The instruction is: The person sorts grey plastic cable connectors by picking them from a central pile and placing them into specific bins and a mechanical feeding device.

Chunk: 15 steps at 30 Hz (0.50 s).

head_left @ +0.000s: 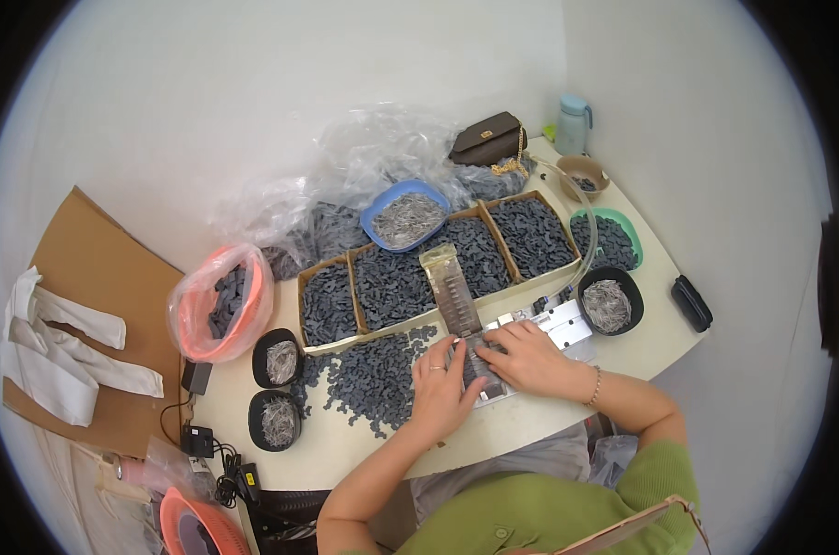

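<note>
A metal fixture (560,326) with a slotted block lies at the table's front edge. My left hand (440,387), with a ring on it, rests at the block's left side, its thumb and index finger apart. From the right, my right hand (537,363) reaches over the same block. Its fingers are bent and close together at the slots; whatever they hold is too small to make out. Just beyond my fingers a clear ribbed plastic tray (453,291) stretches away from the block. Loose small dark grey parts (373,375) are heaped left of my left hand.
Divided cardboard boxes (397,326) of grey parts stand behind the fixture. A blue tray (367,222) and black bowls (638,301) hold thin metal pieces. A green bowl (637,242), a black case (691,303) and a clear hose (593,242) lie right. A pink basket (190,319) stands left.
</note>
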{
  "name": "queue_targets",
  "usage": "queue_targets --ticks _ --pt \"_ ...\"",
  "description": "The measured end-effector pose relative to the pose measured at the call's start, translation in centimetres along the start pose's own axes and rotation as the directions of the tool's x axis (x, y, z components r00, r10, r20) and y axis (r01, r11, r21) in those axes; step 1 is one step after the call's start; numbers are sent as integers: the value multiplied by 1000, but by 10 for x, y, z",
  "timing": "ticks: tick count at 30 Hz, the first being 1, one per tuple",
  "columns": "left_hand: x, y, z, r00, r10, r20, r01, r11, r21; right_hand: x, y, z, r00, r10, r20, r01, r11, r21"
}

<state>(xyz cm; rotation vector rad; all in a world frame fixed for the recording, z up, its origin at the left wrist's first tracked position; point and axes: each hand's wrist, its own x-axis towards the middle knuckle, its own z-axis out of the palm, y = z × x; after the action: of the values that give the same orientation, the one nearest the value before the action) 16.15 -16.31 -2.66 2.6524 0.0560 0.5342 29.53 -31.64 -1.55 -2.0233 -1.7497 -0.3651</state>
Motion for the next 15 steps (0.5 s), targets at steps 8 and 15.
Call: queue_targets --ticks 8,15 --pt "-10 5 -1 986 166 16 -166 973 163 8 6 4 1000 2 8 -2 1000 9" --pt "-10 8 -6 993 119 5 -119 987 109 6 0 0 1000 3 7 -2 999 -47"
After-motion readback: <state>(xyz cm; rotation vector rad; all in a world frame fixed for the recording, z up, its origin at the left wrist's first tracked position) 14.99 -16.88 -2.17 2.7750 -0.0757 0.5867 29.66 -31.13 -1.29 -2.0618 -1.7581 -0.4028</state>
